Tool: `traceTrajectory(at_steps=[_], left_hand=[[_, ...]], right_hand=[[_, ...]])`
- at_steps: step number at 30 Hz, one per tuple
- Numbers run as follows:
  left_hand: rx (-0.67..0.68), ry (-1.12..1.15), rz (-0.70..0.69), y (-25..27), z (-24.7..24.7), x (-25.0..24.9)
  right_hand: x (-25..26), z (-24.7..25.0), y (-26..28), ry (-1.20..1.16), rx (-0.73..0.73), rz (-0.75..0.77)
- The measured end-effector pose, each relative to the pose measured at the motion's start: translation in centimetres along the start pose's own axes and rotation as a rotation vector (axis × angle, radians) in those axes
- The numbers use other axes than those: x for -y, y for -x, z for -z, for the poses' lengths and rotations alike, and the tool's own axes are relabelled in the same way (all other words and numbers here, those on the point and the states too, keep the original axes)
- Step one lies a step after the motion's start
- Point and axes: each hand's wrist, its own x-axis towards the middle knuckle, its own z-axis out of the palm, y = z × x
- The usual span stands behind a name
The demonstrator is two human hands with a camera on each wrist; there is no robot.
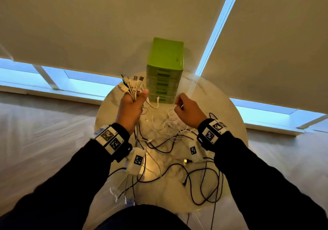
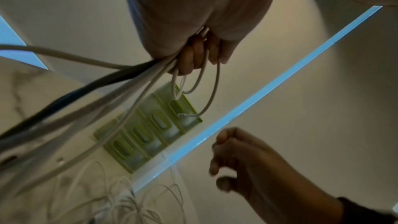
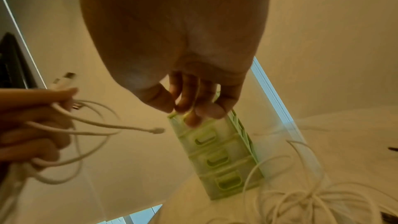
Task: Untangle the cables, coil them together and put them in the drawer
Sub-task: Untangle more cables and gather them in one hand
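Observation:
My left hand (image 1: 131, 105) is raised over the round table (image 1: 225, 109) and grips a bundle of white and dark cables (image 2: 129, 81). Their USB plugs (image 1: 132, 82) fan out above the fist, and short white loops hang under the fingers (image 2: 193, 57). My right hand (image 1: 184, 109) is level with it to the right. Its curled fingers (image 3: 185, 106) seem to pinch a thin white cable that runs down to a white tangle (image 1: 170, 123). Loose dark cables (image 1: 204, 176) sprawl nearer me. The green drawer unit (image 1: 165, 57) stands behind both hands with its drawers closed.
The drawer unit sits at the table's far edge against a lowered blind (image 1: 88, 25). Some cable ends (image 1: 124, 190) hang over the near edge at the left. Pale wood floor (image 1: 44, 123) surrounds the table.

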Motion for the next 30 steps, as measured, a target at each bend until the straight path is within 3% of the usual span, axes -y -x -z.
traceTrajectory(at_steps=[2,4,7,9,10,14,18,20,23,27,30], left_hand=[[0.038,0.014,-0.011,0.2,-1.7,0.1],[0.110,0.027,-0.001,0.7,-4.1,0.1],[0.256,0.048,-0.002,2.0,-8.2,0.4],[0.341,0.019,0.004,3.0,-10.2,0.3],[0.467,0.003,0.037,5.0,-13.9,0.2],[0.442,0.026,0.086,5.3,-15.1,-0.1],[0.561,0.174,0.300,7.7,-19.1,-0.8],[0.666,0.239,0.393,9.5,-21.4,-1.2],[0.782,0.257,0.401,12.1,-23.9,-0.9],[0.798,0.238,0.398,15.5,-27.0,0.4],[0.837,0.185,0.390,18.2,-29.2,2.3]], right_hand=[[1.1,1.1,1.6,-0.066,-0.052,0.074],[1.7,1.8,3.6,-0.012,0.008,0.176],[1.4,2.7,6.6,0.056,0.028,0.196],[0.9,3.8,7.5,-0.002,-0.067,0.188],[-1.3,6.0,10.5,0.017,-0.202,0.118],[-3.5,8.2,11.8,0.054,-0.251,0.036],[-9.0,12.0,17.7,0.072,-0.367,-0.234],[-12.7,12.9,21.9,0.109,-0.361,-0.409],[-17.4,12.3,27.3,0.093,-0.317,-0.614],[-19.4,10.1,30.6,0.202,-0.333,-0.670],[-17.0,9.6,31.5,-0.191,-0.478,-0.610]])
